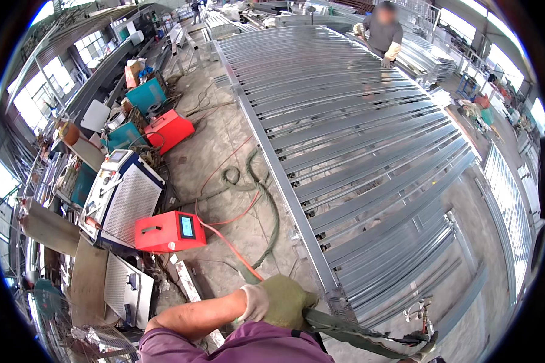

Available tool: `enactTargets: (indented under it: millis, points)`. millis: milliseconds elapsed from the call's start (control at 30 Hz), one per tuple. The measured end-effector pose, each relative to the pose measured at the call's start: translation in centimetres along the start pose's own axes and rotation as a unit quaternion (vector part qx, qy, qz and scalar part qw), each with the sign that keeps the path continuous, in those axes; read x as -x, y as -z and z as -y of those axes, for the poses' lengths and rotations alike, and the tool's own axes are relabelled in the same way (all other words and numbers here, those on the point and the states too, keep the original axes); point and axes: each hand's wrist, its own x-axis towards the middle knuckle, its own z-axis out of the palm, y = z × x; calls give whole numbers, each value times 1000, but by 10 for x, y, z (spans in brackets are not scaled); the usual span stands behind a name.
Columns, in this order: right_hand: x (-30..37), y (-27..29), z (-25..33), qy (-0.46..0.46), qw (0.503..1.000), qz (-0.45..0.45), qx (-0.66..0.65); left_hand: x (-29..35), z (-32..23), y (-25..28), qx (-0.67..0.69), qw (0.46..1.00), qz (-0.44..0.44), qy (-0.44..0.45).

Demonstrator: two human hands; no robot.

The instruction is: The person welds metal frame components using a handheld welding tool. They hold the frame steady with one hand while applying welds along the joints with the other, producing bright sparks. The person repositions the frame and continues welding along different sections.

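Note:
My left hand [284, 301], in a green and white work glove, is closed at the lower middle, at the near end of a large galvanized steel frame [284, 181]. A dark-sheathed cable [357, 334] runs from this hand to the right, and an orange hose [242, 260] reaches it from behind. My right hand [429, 349], gloved and cut off by the lower edge, appears closed around a welding torch [426, 314] with a metal tip that points up. The torch's grip and most of the fingers are hidden. Flat steel slats [369, 172] span the frame in close rows.
A red box machine with a screen [169, 232], a white-panelled cabinet [124, 193], another red machine [168, 130] and a gas cylinder [48, 224] stand left. A green-sheathed cable [277, 224] loops over the floor. Another person [383, 33] in gloves stands at the frame's far right.

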Motion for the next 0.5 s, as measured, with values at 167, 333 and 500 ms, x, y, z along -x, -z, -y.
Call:
enactTargets:
  millis: [167, 333, 500]
  points:
    - [-58, 30, 11, -25, 985, -129, -113, -16, 50, -61, 64, 987, 126, 83]
    - [-44, -64, 12, 29, 989, -105, -97, -14, 144, -126, 90, 967, 157, 181]
    - [-18, -170, 67, 185, 981, 20, -55, -39, 209, -217, 119, 975, 73, 172]
